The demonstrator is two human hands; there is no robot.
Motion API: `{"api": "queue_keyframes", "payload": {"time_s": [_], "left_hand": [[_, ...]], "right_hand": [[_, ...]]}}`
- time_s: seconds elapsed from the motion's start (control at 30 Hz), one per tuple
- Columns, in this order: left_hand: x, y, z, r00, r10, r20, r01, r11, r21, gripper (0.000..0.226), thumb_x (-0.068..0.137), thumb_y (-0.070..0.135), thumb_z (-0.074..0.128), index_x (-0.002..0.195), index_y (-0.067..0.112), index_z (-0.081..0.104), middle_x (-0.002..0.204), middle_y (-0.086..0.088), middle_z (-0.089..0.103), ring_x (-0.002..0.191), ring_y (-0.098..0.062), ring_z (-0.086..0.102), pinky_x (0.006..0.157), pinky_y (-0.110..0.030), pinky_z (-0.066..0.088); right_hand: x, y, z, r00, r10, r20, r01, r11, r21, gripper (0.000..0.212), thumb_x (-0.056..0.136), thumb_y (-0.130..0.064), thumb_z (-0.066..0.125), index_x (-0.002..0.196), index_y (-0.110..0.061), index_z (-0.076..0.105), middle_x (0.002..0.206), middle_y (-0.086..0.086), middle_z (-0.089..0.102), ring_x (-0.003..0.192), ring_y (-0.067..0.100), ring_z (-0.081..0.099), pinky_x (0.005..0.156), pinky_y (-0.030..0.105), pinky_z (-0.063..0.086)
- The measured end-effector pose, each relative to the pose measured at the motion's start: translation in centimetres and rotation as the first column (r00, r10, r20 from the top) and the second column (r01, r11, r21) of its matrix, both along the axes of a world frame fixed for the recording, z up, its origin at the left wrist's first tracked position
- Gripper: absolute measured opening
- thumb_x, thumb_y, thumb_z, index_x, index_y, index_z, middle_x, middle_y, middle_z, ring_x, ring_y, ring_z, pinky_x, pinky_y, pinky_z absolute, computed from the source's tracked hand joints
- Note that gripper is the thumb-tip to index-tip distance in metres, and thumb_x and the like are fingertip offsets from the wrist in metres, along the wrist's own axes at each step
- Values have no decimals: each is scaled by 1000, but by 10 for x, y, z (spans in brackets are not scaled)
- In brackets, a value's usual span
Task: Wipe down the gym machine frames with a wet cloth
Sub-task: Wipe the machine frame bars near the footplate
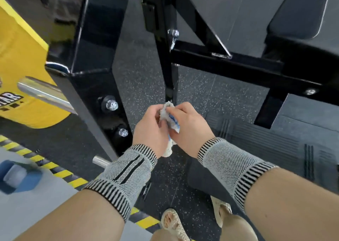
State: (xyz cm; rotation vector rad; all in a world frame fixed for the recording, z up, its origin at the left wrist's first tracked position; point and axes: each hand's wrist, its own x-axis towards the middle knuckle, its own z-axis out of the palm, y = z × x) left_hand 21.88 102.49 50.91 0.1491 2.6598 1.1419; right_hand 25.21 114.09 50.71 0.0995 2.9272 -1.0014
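Both forearms reach forward and downward, converging so that the two hands meet in the middle of the view. The left hand (149, 130) has its back turned up, fingers curled inward toward the other hand — pinching the bunched cloth (169, 129). The right hand (190, 129) faces it, fingers likewise curled and gripping the same cloth from the opposite side. Each wrist wears a grey knit wrist sleeve with black-striped cuffs — left (126, 174), right (231, 165). Bare forearms fill the lower corners.
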Motion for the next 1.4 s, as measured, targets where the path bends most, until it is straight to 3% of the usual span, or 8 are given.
{"api": "queue_keyframes", "payload": {"time_s": [0.37, 0.5, 0.63, 0.8, 1.0, 1.2, 1.3, 1.4], "left_hand": [[-14, 2, 88, 994, -54, -96, 58, 998, 40, 27, 100, 19, 43, 118, 29, 61, 96, 17, 61, 81, 7, 54, 65, -4, 35], [-25, 16, 95, 996, -81, -39, 81, 997, 9, 20, 97, 29, 48, 109, 28, 63, 88, 18, 61, 79, 3, 57, 68, -15, 46], [-40, 42, 92, 979, -203, -28, 194, 963, -185, 19, 89, 50, 56, 101, 34, 59, 95, 18, 58, 83, -1, 57, 74, -23, 47], [-67, 86, 77, 978, -190, 84, 207, 892, -402, 17, 90, 34, 57, 106, 30, 58, 103, 8, 57, 86, -12, 57, 78, -29, 48], [-94, 137, 55, 996, 6, 89, 36, 884, -466, 21, 93, 29, 50, 111, 27, 62, 110, 2, 44, 101, -17, 44, 84, -28, 42], [-110, 171, 25, 952, 280, 124, -237, 931, -278, 31, 94, 21, 50, 125, 24, 58, 115, -1, 59, 97, -19, 60, 85, -30, 48], [-123, 190, 15, 869, 464, 173, -449, 886, -120, 14, 91, 19, 58, 104, 22, 53, 95, 4, 63, 74, -11, 56, 69, -25, 42], [-139, 205, 3, 827, 537, 166, -533, 843, -74, 10, 93, 26, 57, 96, 21, 49, 87, 6, 56, 71, -12, 50, 67, -26, 37]], "right_hand": [[7, 24, 88, 982, -189, 20, 190, 981, -41, 30, 93, -27, 51, 124, -30, 52, 103, -9, 58, 83, 10, 54, 71, 22, 43], [-4, 42, 93, 961, -269, 66, 268, 963, 32, 11, 95, -27, 47, 102, -25, 55, 83, -5, 61, 69, 13, 56, 63, 29, 49], [-26, 73, 90, 913, -402, 72, 407, 911, -64, 8, 96, -26, 47, 96, -25, 54, 72, -5, 61, 65, 14, 58, 62, 31, 51], [-51, 123, 84, 898, -435, 67, 440, 895, -73, 6, 94, -30, 52, 90, -26, 54, 71, -8, 60, 65, 12, 57, 64, 31, 50], [-82, 187, 69, 888, -436, 148, 436, 900, 34, 11, 94, -28, 51, 88, -20, 53, 71, -7, 56, 72, 18, 54, 66, 29, 41], [-139, 230, 62, 911, -118, 394, -44, 925, 378, 7, 90, -14, 50, 83, -14, 51, 88, 2, 55, 67, 16, 47, 59, 24, 38], [-151, 254, 51, 940, -93, 330, -68, 894, 444, 9, 89, -12, 55, 94, -20, 54, 105, 2, 43, 79, 18, 49, 68, 27, 43], [-147, 275, 34, 973, -111, 201, 2, 878, 478, 17, 88, -12, 53, 100, -21, 61, 98, -1, 42, 94, 23, 47, 71, 28, 39]]}}
